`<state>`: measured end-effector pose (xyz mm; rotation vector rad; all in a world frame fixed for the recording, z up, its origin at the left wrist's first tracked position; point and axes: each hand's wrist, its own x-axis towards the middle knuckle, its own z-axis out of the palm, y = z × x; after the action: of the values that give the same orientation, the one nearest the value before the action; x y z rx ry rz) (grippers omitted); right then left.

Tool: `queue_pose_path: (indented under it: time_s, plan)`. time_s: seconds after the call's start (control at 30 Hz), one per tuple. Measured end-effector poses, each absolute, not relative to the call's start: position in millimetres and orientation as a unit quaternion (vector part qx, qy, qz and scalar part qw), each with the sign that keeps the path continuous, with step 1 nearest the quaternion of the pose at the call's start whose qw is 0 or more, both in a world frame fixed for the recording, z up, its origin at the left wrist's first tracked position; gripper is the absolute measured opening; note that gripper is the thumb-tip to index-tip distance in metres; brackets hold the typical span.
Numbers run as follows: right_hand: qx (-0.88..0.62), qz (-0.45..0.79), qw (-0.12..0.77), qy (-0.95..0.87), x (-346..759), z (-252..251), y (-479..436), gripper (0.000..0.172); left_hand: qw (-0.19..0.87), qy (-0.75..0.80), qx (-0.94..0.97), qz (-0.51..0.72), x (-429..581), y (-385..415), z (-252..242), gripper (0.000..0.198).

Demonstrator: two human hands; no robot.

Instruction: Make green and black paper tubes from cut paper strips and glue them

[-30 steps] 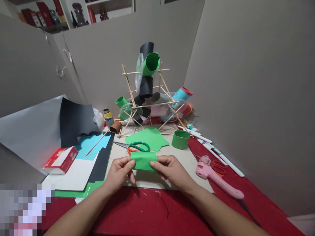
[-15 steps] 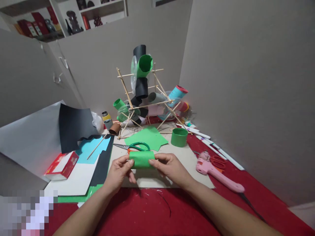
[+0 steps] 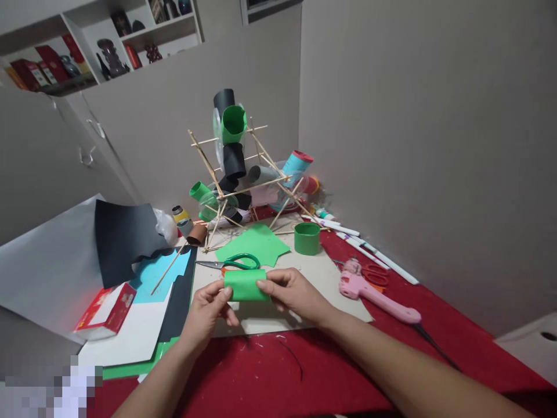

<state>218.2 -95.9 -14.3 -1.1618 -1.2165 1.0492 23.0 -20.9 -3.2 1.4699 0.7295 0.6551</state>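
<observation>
Both hands hold a strip of green paper (image 3: pixel 244 284) curled into a roll, just above a beige cardboard sheet (image 3: pixel 322 276). My left hand (image 3: pixel 208 310) pinches its left end with thumb and fingers. My right hand (image 3: pixel 289 293) grips the right end, fingers curled over the top. Green-handled scissors (image 3: pixel 232 263) lie right behind the roll. Farther back are a flat green paper piece (image 3: pixel 255 244) and a finished green paper ring (image 3: pixel 307 238).
A stick frame (image 3: pixel 237 174) carrying green and black paper tubes stands at the back. A pink glue gun (image 3: pixel 374 293) lies to the right on the red tabletop, white glue sticks (image 3: pixel 374 255) behind it. Black, blue and white sheets and a red box (image 3: pixel 107 305) lie left.
The green paper has been curled tighter, from a loose fold into a roll. The camera view has swung to the right; both hands keep their grip.
</observation>
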Motion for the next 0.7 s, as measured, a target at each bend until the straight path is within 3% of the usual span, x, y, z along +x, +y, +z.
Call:
queue_pose_path:
  time_s: [0.4, 0.7]
  plan:
    - [-0.489, 0.408, 0.577, -0.512, 219.4, -16.3, -95.2, 0.053, 0.607, 0.304, 0.677, 0.283, 21.3, -22.4, -2.7, 0.034]
    - [-0.491, 0.411, 0.541, -0.545, 213.8, -12.3, -99.7, 0.051, 0.625, 0.332, 0.636, 0.307, 22.1, -18.1, -4.2, 0.036]
